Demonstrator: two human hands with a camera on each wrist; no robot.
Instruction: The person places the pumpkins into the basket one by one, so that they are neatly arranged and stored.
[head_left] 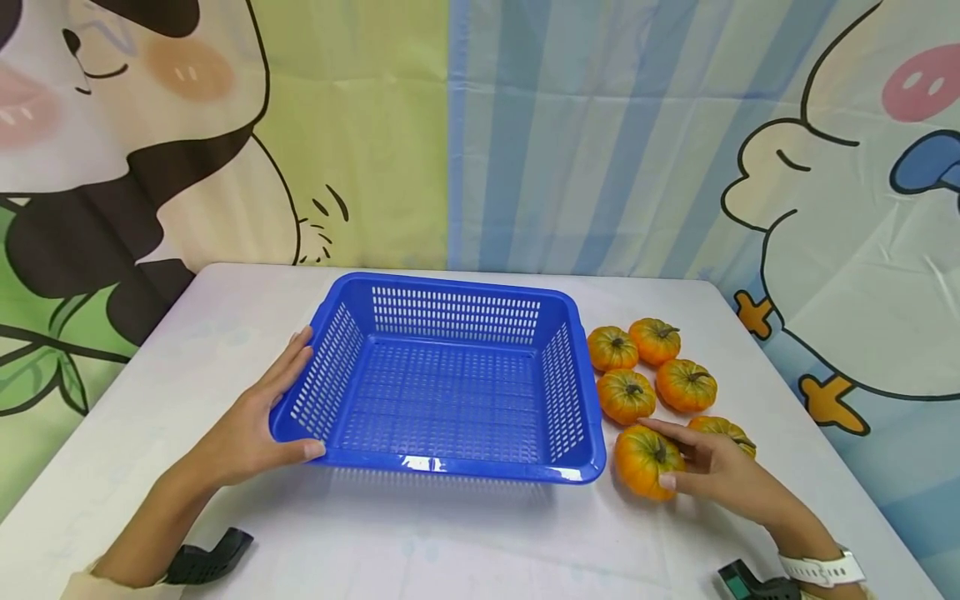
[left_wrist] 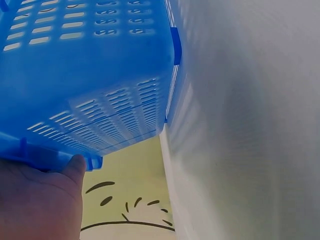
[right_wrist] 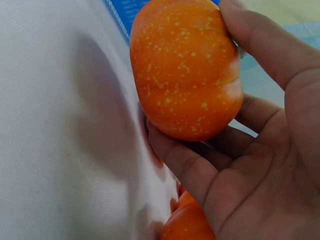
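Observation:
A blue plastic basket point(head_left: 442, 467) with slotted walls stands on the table, its floor bare. At its near left corner my left hand point(head_left: 243, 433) grips the rim, thumb over the front edge and fingers along the outer left side. The left wrist view shows that hand point(left_wrist: 40, 200) at the rim of the basket point(left_wrist: 85, 70). To the right of the basket, my right hand point(head_left: 723, 475) holds a small orange pumpkin point(head_left: 643, 467) between thumb and fingers. Up close, the pumpkin point(right_wrist: 185, 70) shows pale speckles, and the hand's point(right_wrist: 260, 165) fingers curl against it.
Several more small pumpkins point(head_left: 686, 385) sit close together on the table point(head_left: 450, 542), right of the basket. One pumpkin point(head_left: 723, 432) is partly hidden behind my right hand. A printed cartoon curtain point(head_left: 585, 142) hangs behind the table.

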